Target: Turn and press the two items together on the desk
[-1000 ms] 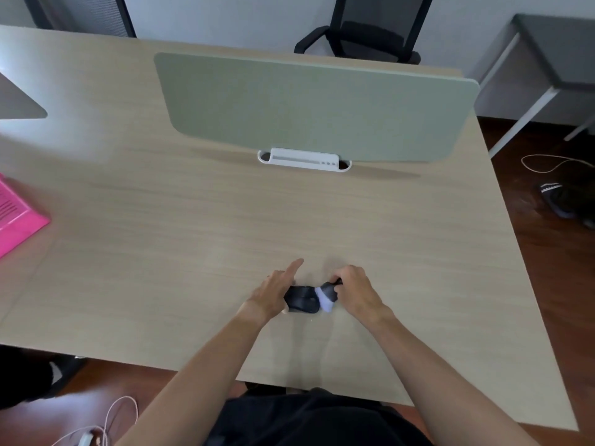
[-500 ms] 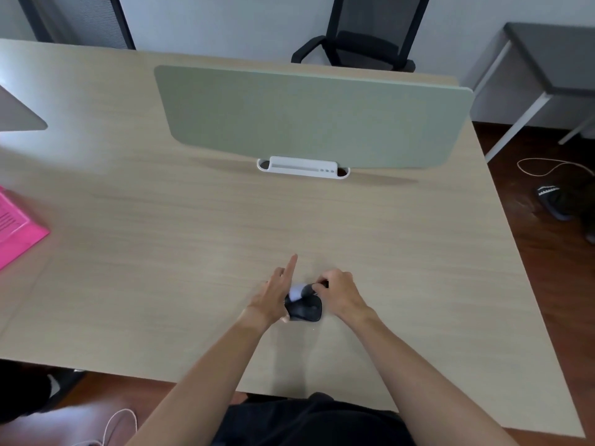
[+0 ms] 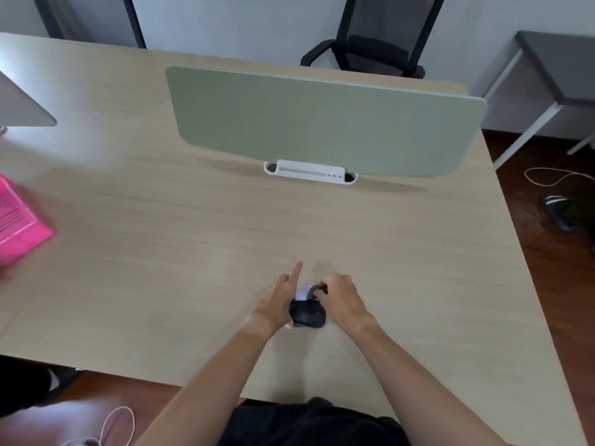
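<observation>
Since a second ago, the pale wipe (image 3: 303,291) has travelled from the right side of the black computer mouse (image 3: 307,313) to its far end, and both hands have edged closer together. A person's left hand (image 3: 279,300) steadies the mouse on the wooden bench (image 3: 193,252), its grip curled around the mouse's left side while the index finger points straight ahead. Their right hand (image 3: 341,299) has its grip closed, fingers pinching the wipe against the mouse's front. Farther back on the bench stand a green divider panel (image 3: 322,123) and a white socket strip (image 3: 310,170); a pink basket (image 3: 19,226) sits at the left edge.
</observation>
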`<action>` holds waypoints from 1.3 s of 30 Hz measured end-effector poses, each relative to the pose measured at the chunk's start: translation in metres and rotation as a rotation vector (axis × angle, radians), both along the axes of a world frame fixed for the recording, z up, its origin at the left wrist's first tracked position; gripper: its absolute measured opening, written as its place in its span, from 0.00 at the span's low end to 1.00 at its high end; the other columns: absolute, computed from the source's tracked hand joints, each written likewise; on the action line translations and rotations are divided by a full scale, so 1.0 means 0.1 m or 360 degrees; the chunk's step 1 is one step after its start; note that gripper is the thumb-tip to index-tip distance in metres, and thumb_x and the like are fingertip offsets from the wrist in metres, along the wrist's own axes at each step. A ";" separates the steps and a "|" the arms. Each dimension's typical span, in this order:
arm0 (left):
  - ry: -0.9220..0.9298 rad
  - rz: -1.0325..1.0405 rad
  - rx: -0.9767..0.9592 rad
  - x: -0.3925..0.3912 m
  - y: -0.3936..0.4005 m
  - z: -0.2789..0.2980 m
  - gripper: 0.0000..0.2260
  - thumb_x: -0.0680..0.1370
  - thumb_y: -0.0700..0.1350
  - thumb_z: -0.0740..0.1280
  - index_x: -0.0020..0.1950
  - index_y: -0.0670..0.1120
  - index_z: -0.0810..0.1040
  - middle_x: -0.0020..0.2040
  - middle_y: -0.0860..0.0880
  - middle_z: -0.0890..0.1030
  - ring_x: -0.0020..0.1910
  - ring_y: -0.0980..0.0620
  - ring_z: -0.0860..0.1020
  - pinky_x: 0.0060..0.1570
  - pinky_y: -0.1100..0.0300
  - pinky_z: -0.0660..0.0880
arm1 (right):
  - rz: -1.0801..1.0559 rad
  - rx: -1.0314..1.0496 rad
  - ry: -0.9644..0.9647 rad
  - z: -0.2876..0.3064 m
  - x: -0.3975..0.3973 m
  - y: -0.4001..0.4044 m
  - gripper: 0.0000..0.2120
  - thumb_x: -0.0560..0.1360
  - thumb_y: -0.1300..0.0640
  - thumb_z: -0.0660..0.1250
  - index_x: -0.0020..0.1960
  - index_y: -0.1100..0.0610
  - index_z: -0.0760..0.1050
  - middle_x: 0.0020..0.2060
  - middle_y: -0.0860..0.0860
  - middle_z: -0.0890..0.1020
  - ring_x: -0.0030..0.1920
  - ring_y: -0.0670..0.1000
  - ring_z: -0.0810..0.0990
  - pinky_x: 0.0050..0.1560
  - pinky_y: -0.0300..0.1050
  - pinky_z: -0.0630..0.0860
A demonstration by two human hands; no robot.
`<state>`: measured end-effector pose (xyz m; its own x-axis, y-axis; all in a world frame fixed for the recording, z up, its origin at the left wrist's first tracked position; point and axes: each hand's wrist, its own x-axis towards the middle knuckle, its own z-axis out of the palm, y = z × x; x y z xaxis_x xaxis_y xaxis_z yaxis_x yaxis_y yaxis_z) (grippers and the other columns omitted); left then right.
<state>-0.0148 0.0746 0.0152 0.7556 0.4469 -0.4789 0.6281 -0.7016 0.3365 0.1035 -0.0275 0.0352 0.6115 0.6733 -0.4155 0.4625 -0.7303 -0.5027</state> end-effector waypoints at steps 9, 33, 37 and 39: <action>-0.0148 0.0283 -0.0207 -0.05 -0.08 -0.12 0.33 0.65 0.34 0.71 0.68 0.49 0.69 0.61 0.46 0.77 0.59 0.43 0.77 0.52 0.51 0.76 | -0.0152 0.0289 -0.0010 -0.03 0.12 -0.41 0.03 0.71 0.63 0.68 0.41 0.61 0.81 0.36 0.52 0.82 0.37 0.53 0.77 0.37 0.36 0.73; 0.0174 0.0004 0.0365 -0.17 -0.39 -0.10 0.36 0.76 0.32 0.61 0.79 0.45 0.48 0.59 0.42 0.75 0.55 0.43 0.77 0.48 0.53 0.75 | -0.0199 0.0296 0.0100 -0.09 -0.02 -0.31 0.12 0.68 0.70 0.60 0.40 0.58 0.79 0.38 0.54 0.82 0.38 0.51 0.79 0.37 0.46 0.76; 0.0200 -0.0067 0.0378 -0.14 -0.38 -0.09 0.35 0.75 0.31 0.62 0.78 0.42 0.50 0.57 0.42 0.77 0.55 0.42 0.78 0.47 0.53 0.74 | -0.0064 0.0186 0.0317 -0.03 -0.05 -0.31 0.13 0.66 0.70 0.62 0.40 0.57 0.82 0.36 0.52 0.82 0.33 0.47 0.77 0.29 0.33 0.71; 0.0211 -0.0086 0.0400 -0.11 -0.37 -0.08 0.33 0.74 0.31 0.63 0.76 0.42 0.54 0.55 0.43 0.78 0.53 0.43 0.79 0.46 0.53 0.74 | 0.0009 0.0155 0.0360 -0.07 -0.10 -0.29 0.15 0.66 0.71 0.63 0.42 0.56 0.83 0.38 0.51 0.82 0.34 0.46 0.77 0.29 0.30 0.68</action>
<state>-0.0258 0.0375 0.0069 0.7197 0.5251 -0.4542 0.6147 -0.7861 0.0653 0.0930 -0.0569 0.0286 0.5062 0.7203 -0.4742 0.3343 -0.6708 -0.6620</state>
